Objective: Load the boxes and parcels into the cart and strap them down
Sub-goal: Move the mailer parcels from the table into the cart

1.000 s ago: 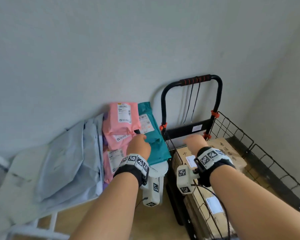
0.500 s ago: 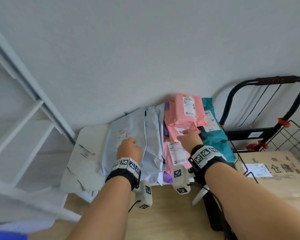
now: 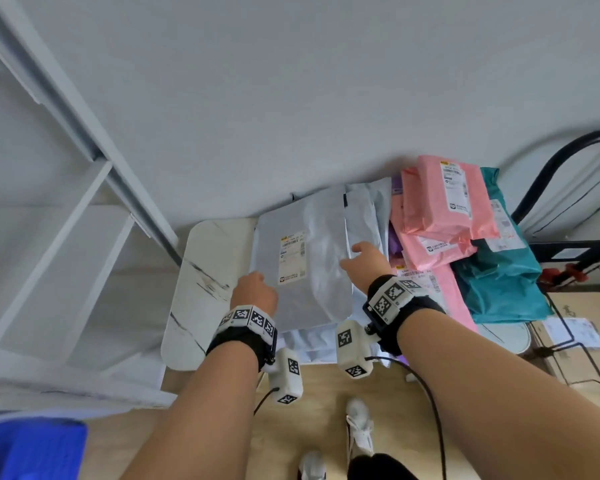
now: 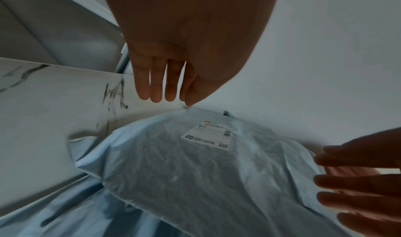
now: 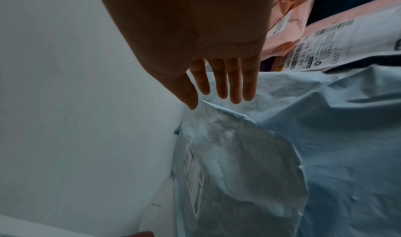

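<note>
A flat pale grey mailer parcel (image 3: 305,268) with a white label lies on top of other grey mailers on a small marble-look table (image 3: 201,271). My left hand (image 3: 255,291) is at its left edge, fingers straight, holding nothing (image 4: 156,89). My right hand (image 3: 362,258) is at its right edge, fingers also straight (image 5: 219,88). I cannot tell whether either hand touches the parcel (image 4: 195,168). Pink parcels (image 3: 444,206) and a teal parcel (image 3: 499,285) are stacked to the right. The black cart (image 3: 565,154) stands at far right with a cardboard box (image 3: 589,327) in it.
A white shelf frame (image 3: 84,140) rises at the left, close to the table. A blue object (image 3: 28,448) sits at the bottom left. The wall runs right behind the parcels. Wooden floor and my white shoes (image 3: 359,431) are below.
The view has swung left, away from the cart. My right hand has left the pink parcels and gone to the grey parcel's right edge; my left hand has shifted to its left edge.
</note>
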`<state>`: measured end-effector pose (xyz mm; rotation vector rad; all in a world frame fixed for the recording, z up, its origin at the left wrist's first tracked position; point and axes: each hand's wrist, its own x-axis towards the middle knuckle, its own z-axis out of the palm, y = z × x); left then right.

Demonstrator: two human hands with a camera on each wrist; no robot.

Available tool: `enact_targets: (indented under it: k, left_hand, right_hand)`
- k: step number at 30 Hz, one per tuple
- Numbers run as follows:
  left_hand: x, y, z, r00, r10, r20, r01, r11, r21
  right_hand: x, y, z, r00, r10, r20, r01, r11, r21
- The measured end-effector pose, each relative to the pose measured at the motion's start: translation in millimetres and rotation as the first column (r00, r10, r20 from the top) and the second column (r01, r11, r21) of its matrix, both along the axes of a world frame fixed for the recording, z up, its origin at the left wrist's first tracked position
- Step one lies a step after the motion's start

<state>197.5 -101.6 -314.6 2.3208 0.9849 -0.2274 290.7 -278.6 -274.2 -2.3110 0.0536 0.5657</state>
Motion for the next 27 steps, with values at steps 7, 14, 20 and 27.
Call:
enact_targets:
  k: [7,14,20,27]
  left_hand:
    - [18,21,-46,0.978,0.108,-0.179,-0.117,0.992,-0.041]
    - [35,26,-74,0.942,0.23,-0.246,-0.262,0.959,-0.106]
    - [41,25,-83,0.934,0.265,-0.239,-0.302,0.944,-0.133]
    - [45,22,-84,0.941,0.197,-0.276,-0.257,0.946,-0.198]
  right_hand:
    - [35,21,-24,1.0,0.006,-0.022,-0.007,0.999,-0.039]
    - [50,36,-39,1.0,-0.003,-0.012,0.002,0.997,-0.082]
    - [56,38,-43,0.999,0.039,-0.023,-0.04,0.995,-0.089]
    - [51,45,-43,0.983,0.159,-0.092,-0.165,0.985,-0.056]
